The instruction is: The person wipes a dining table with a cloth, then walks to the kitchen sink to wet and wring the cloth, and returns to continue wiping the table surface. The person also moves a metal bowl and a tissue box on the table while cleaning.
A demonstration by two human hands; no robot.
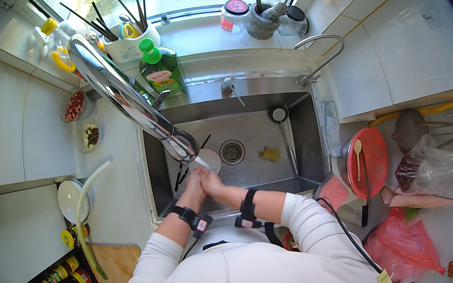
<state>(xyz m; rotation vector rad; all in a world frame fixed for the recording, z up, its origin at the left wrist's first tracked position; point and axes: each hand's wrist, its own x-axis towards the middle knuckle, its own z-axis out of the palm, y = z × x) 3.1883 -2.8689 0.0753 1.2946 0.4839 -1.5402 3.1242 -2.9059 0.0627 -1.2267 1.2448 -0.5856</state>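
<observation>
My left hand (195, 181) and my right hand (211, 179) are pressed together under the chrome faucet (182, 144), where water runs onto them. Their fingers overlap, so whether anything small is between them cannot be seen. Beneath and beyond them, a white bowl or plate (210, 159) lies in the stainless steel sink (246, 127), with dark chopsticks or utensils (179, 176) beside it. Right of the hands are the drain strainer (232, 152), a yellow-green sponge (270, 154) and a long-handled metal ladle (287, 140).
Green dish soap (162, 74) stands behind the sink. A stone mortar (262, 22) is on the sill. At right are a red round tray (370, 163) with a spoon and a knife (366, 203); at left, stacked white plates (72, 201), a green onion (82, 213) and a cutting board (115, 266).
</observation>
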